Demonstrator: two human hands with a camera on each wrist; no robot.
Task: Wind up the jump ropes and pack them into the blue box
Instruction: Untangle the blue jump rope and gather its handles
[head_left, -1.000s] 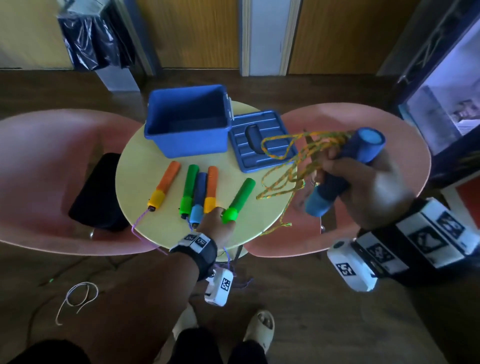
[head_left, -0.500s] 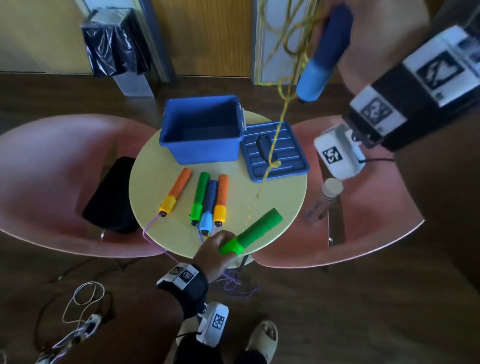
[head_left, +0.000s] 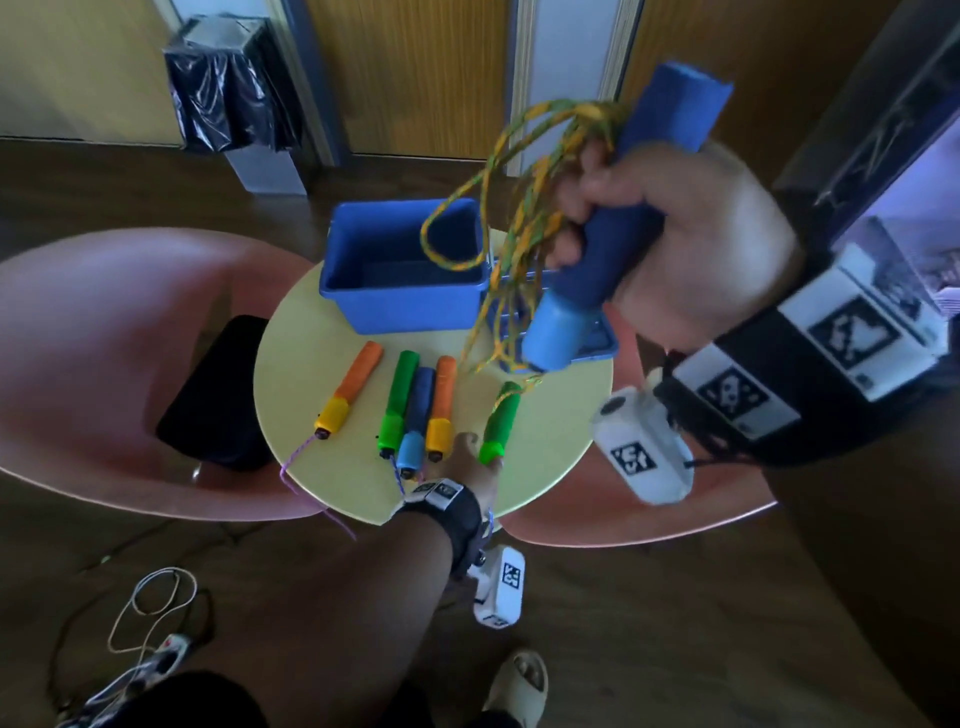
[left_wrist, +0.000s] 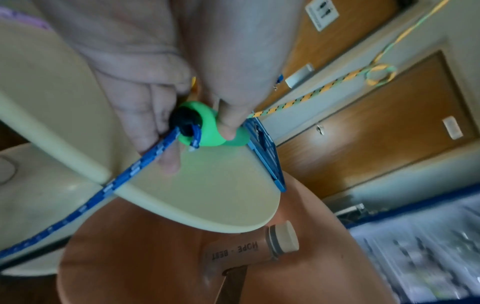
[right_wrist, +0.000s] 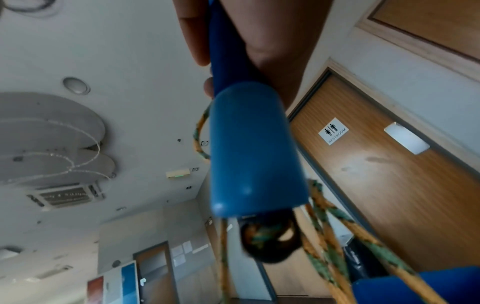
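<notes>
Head view: right hand (head_left: 670, 244) squeezes the blue handle (head_left: 608, 244) and rope loops (head_left: 519, 208), so nothing unwinds. Left hand (head_left: 470, 470) pinches the green handle (head_left: 500, 423) flat on the table (head_left: 545, 415), holding it steady.

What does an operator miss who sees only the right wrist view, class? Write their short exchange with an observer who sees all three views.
Operator: I see only a blue foam handle and yellow-green braided rope. Is the blue plastic box open?
Observer: Yes, it stands open, with no lid on it, on the round yellow table.
Operator: What is the left hand doing?
Observer: It pinches the light green cap end of a green foam handle that lies on the table.
</notes>
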